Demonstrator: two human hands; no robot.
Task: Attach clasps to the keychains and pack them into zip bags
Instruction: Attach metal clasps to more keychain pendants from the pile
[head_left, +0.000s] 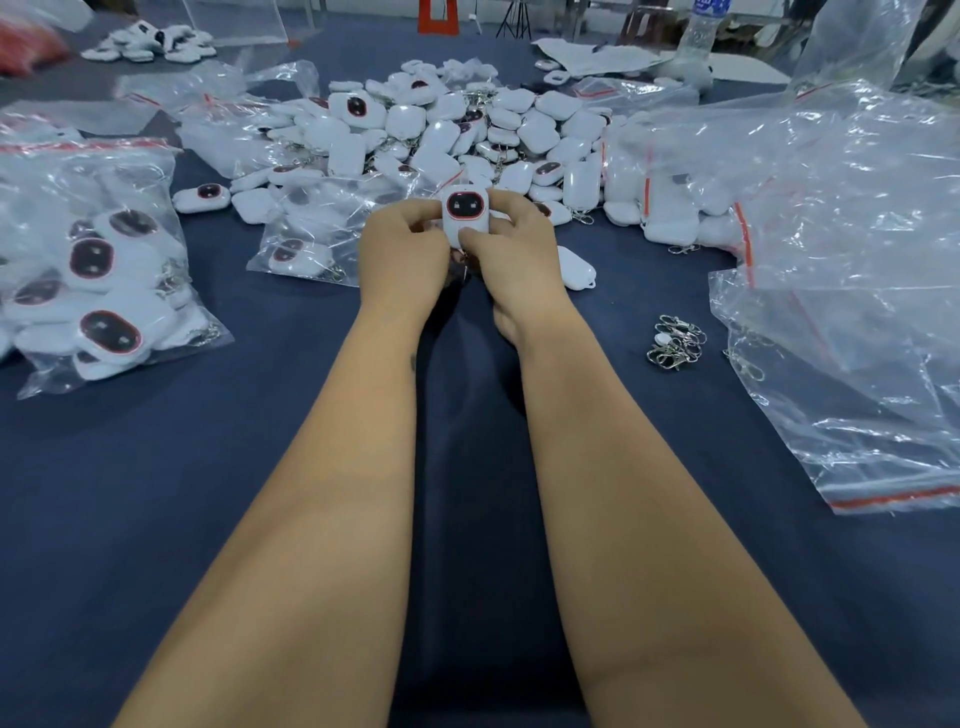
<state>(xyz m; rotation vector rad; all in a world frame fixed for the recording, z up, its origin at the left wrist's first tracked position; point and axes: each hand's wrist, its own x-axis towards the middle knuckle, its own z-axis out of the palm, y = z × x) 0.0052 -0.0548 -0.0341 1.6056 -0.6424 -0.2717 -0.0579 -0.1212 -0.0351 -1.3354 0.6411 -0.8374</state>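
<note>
Both hands hold one white keychain (465, 212) with a dark red-rimmed face, upright above the blue table. My left hand (402, 249) pinches its left side and my right hand (511, 244) grips its right side and lower end. Its bottom end and any clasp there are hidden between my fingers. A small heap of metal clasps (675, 343) lies to the right of my right forearm. A big pile of white keychains (447, 135) spreads behind my hands. A filled zip bag (98, 270) lies at the left.
Empty clear zip bags (852, 270) are heaped at the right. A smaller bag with keychains (306, 244) lies just left of my hands. One loose keychain (576, 267) rests face down to the right. A water bottle (698, 28) stands at the back.
</note>
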